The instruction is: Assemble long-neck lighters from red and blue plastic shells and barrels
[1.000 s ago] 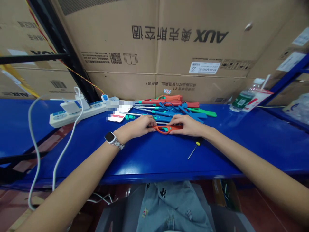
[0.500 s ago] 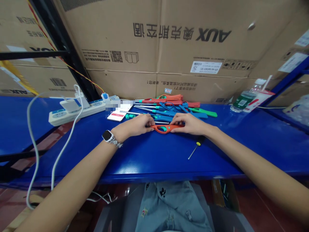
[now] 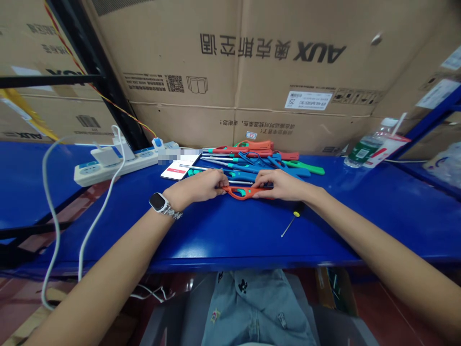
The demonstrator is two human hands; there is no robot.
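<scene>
An orange lighter (image 3: 242, 193) with a green trigger lies sideways between my hands, low over the blue table. My left hand (image 3: 211, 185) pinches its left end, where the fingers cover the nozzle side. Its handle end is gripped by my right hand (image 3: 275, 184), thumb in front and fingers behind. Just beyond is a heap of similar long-nosed lighters: blue lighters (image 3: 248, 168), red lighters (image 3: 252, 153) and a green lighter (image 3: 304, 166). A small screwdriver (image 3: 291, 223) with a yellow handle rests nearer me, below my right wrist.
A phone (image 3: 176, 171) and a white power strip (image 3: 104, 168) with plugs lie left of the heap. At the right stand a green-labelled bottle (image 3: 360, 151) and a cup with a straw (image 3: 387, 149). A large cardboard box (image 3: 252, 72) walls the back of the blue table (image 3: 223, 240).
Both hands keep their hold on the orange lighter, which has shifted very slightly left. The left wrist has moved a little left; the heap is unchanged.
</scene>
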